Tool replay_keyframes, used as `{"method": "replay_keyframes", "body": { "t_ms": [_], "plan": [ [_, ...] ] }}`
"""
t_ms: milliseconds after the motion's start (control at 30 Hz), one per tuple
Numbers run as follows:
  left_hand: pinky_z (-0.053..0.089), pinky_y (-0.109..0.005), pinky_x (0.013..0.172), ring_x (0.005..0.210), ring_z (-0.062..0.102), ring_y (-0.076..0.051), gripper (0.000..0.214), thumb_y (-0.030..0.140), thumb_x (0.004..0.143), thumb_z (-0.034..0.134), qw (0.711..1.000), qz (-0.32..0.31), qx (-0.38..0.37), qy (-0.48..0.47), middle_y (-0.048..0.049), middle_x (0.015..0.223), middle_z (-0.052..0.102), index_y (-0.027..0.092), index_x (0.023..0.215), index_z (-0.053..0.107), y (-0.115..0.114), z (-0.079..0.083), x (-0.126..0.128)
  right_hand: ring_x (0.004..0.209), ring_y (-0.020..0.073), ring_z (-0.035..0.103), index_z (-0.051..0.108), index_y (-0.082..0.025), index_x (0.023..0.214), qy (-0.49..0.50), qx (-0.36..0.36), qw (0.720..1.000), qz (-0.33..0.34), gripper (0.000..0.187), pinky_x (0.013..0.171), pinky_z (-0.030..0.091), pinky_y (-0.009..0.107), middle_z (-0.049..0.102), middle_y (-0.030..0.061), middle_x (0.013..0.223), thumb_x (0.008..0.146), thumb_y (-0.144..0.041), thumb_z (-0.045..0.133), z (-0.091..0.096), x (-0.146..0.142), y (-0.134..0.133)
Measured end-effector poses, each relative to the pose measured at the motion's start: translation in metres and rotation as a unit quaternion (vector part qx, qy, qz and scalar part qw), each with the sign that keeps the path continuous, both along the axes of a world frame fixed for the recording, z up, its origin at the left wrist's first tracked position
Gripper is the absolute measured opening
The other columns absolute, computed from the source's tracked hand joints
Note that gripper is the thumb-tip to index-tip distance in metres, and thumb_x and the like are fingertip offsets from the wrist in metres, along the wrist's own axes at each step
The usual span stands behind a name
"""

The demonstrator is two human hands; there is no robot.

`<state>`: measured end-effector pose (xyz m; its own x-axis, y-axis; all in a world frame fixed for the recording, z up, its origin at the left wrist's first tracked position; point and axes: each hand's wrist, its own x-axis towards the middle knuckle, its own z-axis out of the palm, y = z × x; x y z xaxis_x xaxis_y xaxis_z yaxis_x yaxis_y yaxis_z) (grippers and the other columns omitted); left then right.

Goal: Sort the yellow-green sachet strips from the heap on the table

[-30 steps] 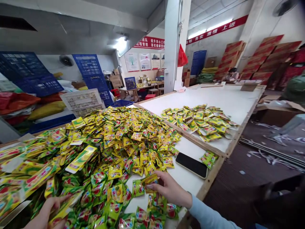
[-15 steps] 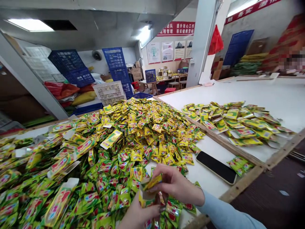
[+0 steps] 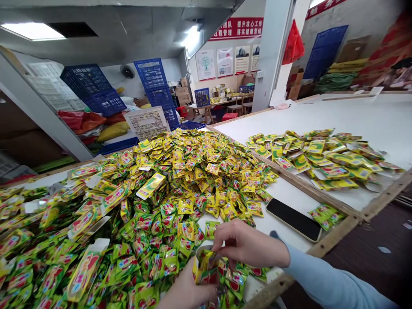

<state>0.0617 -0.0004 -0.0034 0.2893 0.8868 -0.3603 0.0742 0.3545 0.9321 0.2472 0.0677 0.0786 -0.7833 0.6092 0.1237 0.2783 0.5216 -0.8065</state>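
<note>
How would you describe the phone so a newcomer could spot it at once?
On the white table, look just right of the big packet heap, near the wooden edge. The phone lies flat, screen dark: the only black, plain thing among yellow-green packets, with a small packet bunch beside it.

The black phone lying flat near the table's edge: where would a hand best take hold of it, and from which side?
Judging from its pose, grip the phone across its two long edges, coming from above. It lies flat, screen up, so no face offers a hold. Bare table flanks it, and the small packets by its far end stay clear of a mid-body pinch.
</note>
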Motion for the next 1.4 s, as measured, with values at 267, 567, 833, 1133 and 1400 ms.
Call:
{"method": "replay_keyframes", "body": {
  "t_ms": [267, 567, 833, 1133, 1400],
  "plan": [
    [0.040, -0.032, 0.085, 0.098, 0.052, -0.022, 0.056, 0.004, 0.051, 0.063, 0.987, -0.108, 0.031, -0.119, -0.0013, 0.099, 0.057, 0.018, 0.104, 0.052, 0.004, 0.022, 0.020, 0.073, 0.0132, 0.061, 0.065, -0.017, 0.100, -0.045, -0.021, 0.978, 0.205, 0.026, 0.065, 0.045, 0.020, 0.068, 0.0045, 0.088, 0.075, -0.018, 0.058, -0.027, 0.007, -0.004],
    [0.025, -0.039, 0.106, 0.128, 0.033, -0.022, 0.060, 0.031, 0.078, 0.054, 0.946, -0.039, 0.190, 0.260, -0.0061, 0.139, 0.037, 0.029, 0.132, 0.030, 0.013, 0.021, -0.015, 0.065, 0.0158, 0.059, 0.066, -0.017, 0.082, -0.033, 0.071, 0.974, -0.213, 0.032, 0.054, 0.042, 0.024, 0.068, 0.0060, 0.078, 0.088, -0.040, 0.043, -0.002, 0.104, 0.035],
    [0.040, -0.041, 0.078, 0.094, 0.052, -0.031, 0.034, 0.042, 0.074, 0.054, 0.724, 0.048, 0.228, 0.650, -0.0107, 0.092, 0.060, 0.015, 0.093, 0.056, 0.030, 0.000, -0.058, 0.093, 0.0293, 0.056, 0.050, -0.005, 0.114, -0.188, 0.314, 0.812, -0.455, 0.032, 0.067, 0.039, 0.035, 0.053, 0.0261, 0.114, 0.090, -0.022, 0.037, 0.031, 0.113, 0.093],
    [0.040, -0.028, 0.069, 0.074, 0.058, -0.020, 0.024, 0.044, 0.078, 0.048, 0.891, 0.143, 0.183, 0.390, -0.0019, 0.074, 0.060, 0.020, 0.080, 0.049, 0.018, -0.010, -0.082, 0.083, 0.0223, 0.057, 0.059, -0.017, 0.094, -0.153, 0.203, 0.965, -0.055, 0.041, 0.064, 0.042, 0.026, 0.061, 0.0070, 0.092, 0.062, -0.037, 0.074, -0.084, -0.104, 0.059],
    [0.046, -0.032, 0.074, 0.078, 0.062, -0.023, 0.045, 0.050, 0.078, 0.045, 0.926, 0.195, 0.165, 0.277, -0.0059, 0.074, 0.068, 0.012, 0.098, 0.059, 0.021, -0.005, -0.101, 0.090, 0.0187, 0.054, 0.057, -0.016, 0.080, -0.094, 0.118, 0.988, -0.026, 0.024, 0.072, 0.043, 0.027, 0.055, 0.0062, 0.094, 0.081, -0.040, 0.056, -0.069, -0.061, 0.067]
  ]
}}
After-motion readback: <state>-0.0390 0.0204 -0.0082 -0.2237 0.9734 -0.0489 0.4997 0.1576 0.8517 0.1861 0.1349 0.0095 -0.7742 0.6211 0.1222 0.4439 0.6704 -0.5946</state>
